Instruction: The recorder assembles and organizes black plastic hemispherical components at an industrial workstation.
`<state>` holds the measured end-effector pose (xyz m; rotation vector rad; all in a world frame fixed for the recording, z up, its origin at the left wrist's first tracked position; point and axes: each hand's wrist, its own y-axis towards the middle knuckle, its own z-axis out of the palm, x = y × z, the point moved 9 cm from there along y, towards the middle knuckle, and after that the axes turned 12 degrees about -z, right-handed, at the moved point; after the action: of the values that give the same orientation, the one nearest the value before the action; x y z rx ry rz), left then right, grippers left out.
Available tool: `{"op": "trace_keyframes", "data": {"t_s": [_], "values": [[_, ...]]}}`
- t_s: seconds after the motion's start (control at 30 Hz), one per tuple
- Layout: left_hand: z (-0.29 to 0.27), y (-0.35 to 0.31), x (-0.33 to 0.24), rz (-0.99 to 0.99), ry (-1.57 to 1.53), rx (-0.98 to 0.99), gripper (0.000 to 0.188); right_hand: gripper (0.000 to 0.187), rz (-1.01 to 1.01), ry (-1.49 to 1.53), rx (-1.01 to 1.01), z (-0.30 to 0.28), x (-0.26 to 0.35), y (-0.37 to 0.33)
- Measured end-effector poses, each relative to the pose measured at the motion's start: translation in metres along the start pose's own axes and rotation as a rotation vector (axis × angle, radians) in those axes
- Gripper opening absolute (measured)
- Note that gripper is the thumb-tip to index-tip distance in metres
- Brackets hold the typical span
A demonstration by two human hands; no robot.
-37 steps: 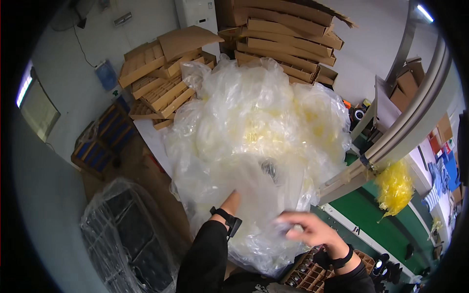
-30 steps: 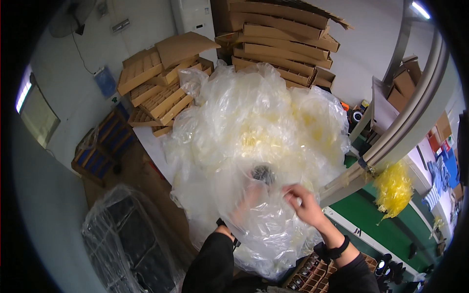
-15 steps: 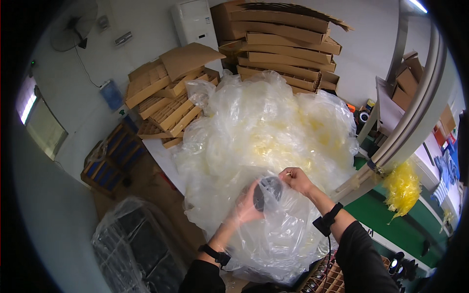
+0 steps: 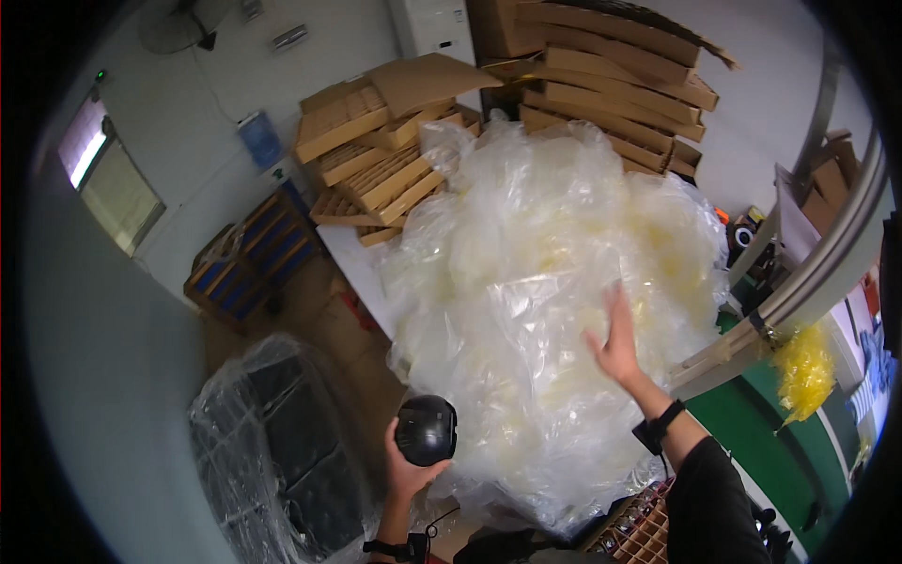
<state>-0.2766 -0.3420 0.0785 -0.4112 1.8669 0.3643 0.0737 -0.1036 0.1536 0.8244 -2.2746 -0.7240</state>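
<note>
My left hand (image 4: 404,475) is closed round a glossy black dome-shaped object (image 4: 426,430) with a flat edge on its right side. It holds this object at the near left edge of a big heap of clear plastic bags (image 4: 526,367). The exact kind of the black object does not show. Over the right part of the heap, my right hand (image 4: 617,346) is open, thumb and fingers apart, with nothing in it. A crumpled clear bag (image 4: 526,301) lies on top of the heap, left of that hand.
Partitioned cardboard trays (image 4: 385,183) and stacked cartons (image 4: 611,85) stand behind the heap. At the left is a plastic-wrapped dark stack (image 4: 310,461). A divided crate (image 4: 629,526) is at the near right, below a metal post (image 4: 789,301) with a yellow plastic bundle (image 4: 806,371).
The round object has come out of the clear bag and moved left and nearer in my left hand. My right hand has let go of the bag and opened. The view has shifted.
</note>
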Motion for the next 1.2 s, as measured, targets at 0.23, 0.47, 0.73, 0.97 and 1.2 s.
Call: {"op": "trace_keyframes", "data": {"t_s": [0.23,0.47,0.73,0.97,1.2], "values": [[0.001,-0.028,-0.03,-0.15,-0.936,0.165,0.106,0.056,-0.283,-0.148,0.76,0.098,0.053,-0.076],[0.066,-0.063,-0.069,-0.246,-1.111,0.59,0.108,0.079,0.33,1.6,0.45,-0.016,0.168,-0.055],[0.172,-0.099,-0.181,-0.379,-0.949,0.971,0.1,0.089,0.269,0.885,0.27,-0.148,0.164,-0.113],[0.258,-0.146,-0.216,-0.306,-0.597,1.167,0.035,0.075,0.33,0.393,0.186,-0.246,0.152,-0.174],[0.297,-0.202,-0.25,-0.101,-0.44,1.183,0.045,0.04,0.278,-0.082,0.023,-0.316,0.181,-0.196]]}}
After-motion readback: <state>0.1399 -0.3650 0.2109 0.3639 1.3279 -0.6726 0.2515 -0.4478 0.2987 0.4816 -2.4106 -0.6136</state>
